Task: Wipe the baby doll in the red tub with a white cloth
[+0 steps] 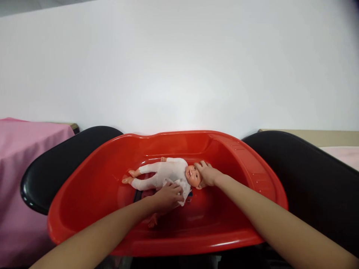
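A baby doll (164,172) in a white one-piece suit lies on its back inside a red plastic tub (92,194), feet to the left and head to the right. My left hand (168,196) rests on the doll's near side and grips the white cloth at its arm. My right hand (206,173) cups the top of the doll's head. Part of the doll's near arm is hidden under my left hand.
The red tub sits on a glossy black surface (308,179) that shows on both sides. A pink cloth (19,168) covers a table at the left. A plain white wall stands right behind the tub.
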Available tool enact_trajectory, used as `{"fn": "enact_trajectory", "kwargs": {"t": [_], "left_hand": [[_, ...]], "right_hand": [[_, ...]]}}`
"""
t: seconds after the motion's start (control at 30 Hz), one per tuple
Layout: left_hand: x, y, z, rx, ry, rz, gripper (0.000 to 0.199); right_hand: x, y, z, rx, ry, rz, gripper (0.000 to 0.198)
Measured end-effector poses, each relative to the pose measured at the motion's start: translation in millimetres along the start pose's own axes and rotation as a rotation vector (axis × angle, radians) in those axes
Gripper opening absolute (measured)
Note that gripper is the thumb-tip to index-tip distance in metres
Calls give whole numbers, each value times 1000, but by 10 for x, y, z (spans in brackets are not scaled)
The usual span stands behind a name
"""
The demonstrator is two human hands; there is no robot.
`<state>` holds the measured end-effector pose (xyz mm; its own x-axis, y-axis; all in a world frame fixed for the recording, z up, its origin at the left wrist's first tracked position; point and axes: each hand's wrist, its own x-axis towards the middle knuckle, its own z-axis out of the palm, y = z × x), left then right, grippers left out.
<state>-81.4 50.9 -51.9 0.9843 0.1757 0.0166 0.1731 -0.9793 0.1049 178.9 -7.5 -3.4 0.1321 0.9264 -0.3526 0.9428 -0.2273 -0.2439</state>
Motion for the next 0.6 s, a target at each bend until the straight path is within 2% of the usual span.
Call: {"fn": "enact_trajectory", "kwargs": {"t": [0.1,0.23,0.3,0.4,0.47,0.53,0.6], "left_hand": [[-159,32,-8,-102,-108,-33,18],[-314,45,-189,-188,-229,-113,16],[-316,54,-288,-238,-199,-160,21],[-158,95,-357,-257,6,-260,36],[17,137,-327,-235,114,-289,38],[168,171,-249,-220,109,-234,35],[234,183,-157,-225,-9,-151,26]], "right_hand": [[23,13,-13,3,-3,4,121],[-5,6,-44,9,-14,5,121],[-19,-8,-54,5,-21,11,121],[-27,-20,-61,-7,-22,18,122],[-31,-23,-67,-12,-22,15,123],[-37,-25,-77,-12,-31,8,123],[-44,-25,-86,-10,-39,3,122]]}}
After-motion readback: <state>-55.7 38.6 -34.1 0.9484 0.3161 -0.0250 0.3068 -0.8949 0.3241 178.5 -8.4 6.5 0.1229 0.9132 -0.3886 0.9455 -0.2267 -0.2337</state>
